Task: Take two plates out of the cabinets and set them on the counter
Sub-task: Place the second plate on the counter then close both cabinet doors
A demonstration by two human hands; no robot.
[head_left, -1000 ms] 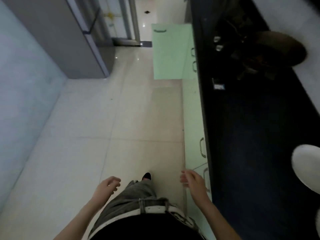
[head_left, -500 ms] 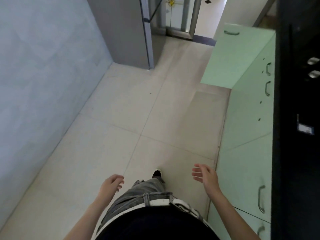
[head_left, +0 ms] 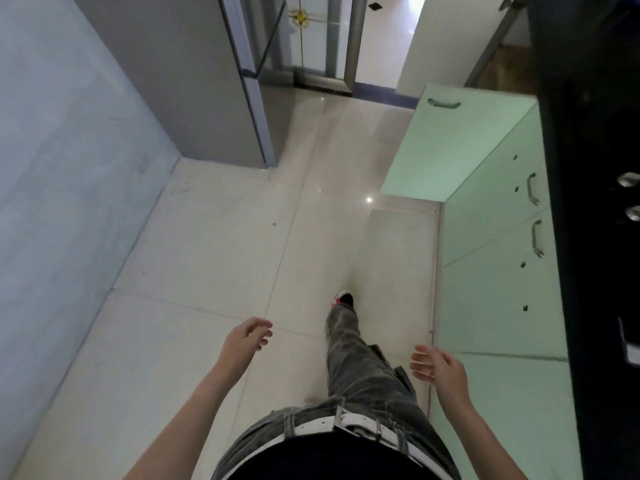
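Note:
Pale green lower cabinets (head_left: 502, 299) run along the right under a black counter (head_left: 595, 237). One cabinet door (head_left: 453, 143) stands swung open into the aisle ahead. No plate is in view. My left hand (head_left: 244, 339) hangs over the floor with fingers loosely curled, holding nothing. My right hand (head_left: 440, 370) is next to the cabinet fronts, fingers spread, empty.
A grey fridge (head_left: 194, 81) stands at the back left, a pale wall (head_left: 62, 188) runs along the left. A glass door (head_left: 318, 39) and a doorway lie ahead. The tiled floor (head_left: 214, 258) makes up the aisle. My leg and shoe (head_left: 344, 301) step forward.
The view has swung left, away from the counter and the white plate seen on it. I have walked forward along the cabinets; the open door is nearer. Both hands stay empty.

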